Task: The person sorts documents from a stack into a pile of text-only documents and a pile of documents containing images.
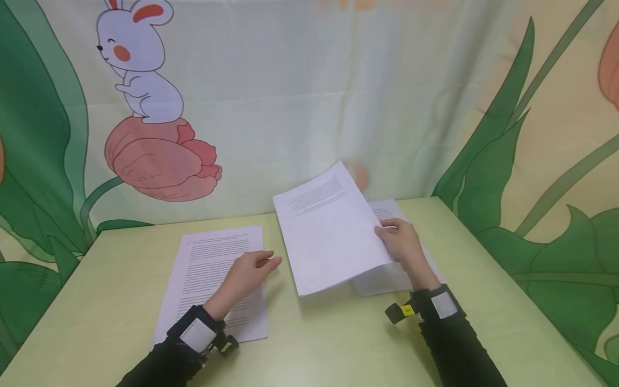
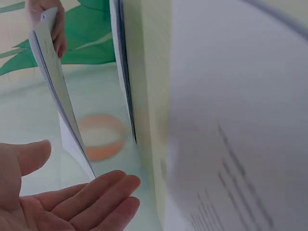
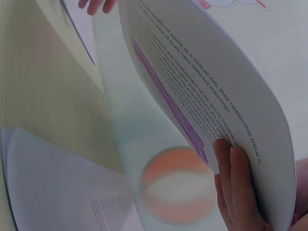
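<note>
Below the left hand (image 1: pixel 249 271), its fingers loosely extended, lie printed papers (image 1: pixel 210 263). The right hand (image 1: pixel 403 244) pinches the edge of 1 raised bundle (image 1: pixel 331 236), tilted between the hands; lower papers (image 1: pixel 384 280) lie beneath. Beyond hangs a rabbit-print curtain (image 1: pixel 271 107).
</note>
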A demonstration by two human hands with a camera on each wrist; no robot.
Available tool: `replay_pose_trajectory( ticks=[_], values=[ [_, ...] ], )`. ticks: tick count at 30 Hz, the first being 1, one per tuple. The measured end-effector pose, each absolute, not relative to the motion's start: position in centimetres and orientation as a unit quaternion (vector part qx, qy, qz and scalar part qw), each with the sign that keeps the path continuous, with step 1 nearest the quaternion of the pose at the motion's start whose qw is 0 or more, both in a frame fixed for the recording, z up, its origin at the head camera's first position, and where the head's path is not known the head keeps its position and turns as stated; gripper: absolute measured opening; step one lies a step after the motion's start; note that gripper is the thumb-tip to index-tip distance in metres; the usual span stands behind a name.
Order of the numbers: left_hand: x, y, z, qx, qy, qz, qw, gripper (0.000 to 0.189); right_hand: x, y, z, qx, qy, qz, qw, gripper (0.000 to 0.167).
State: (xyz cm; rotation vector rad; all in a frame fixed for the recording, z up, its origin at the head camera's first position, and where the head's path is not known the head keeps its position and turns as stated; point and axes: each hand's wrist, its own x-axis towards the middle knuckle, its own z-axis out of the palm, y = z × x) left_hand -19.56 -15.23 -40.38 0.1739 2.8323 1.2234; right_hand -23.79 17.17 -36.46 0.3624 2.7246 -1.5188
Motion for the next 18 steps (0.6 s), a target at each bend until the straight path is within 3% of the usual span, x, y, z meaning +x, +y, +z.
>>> replay_pose_trajectory(
  ticks=[18],
  values=[
    [-19.4,-15.0,-39.9,-0.035,0.89,0.454,-0.022,0.048,-23.5,14.4,-38.4,0.082,0.873,-0.481,0.027,0.035]
  ],
)
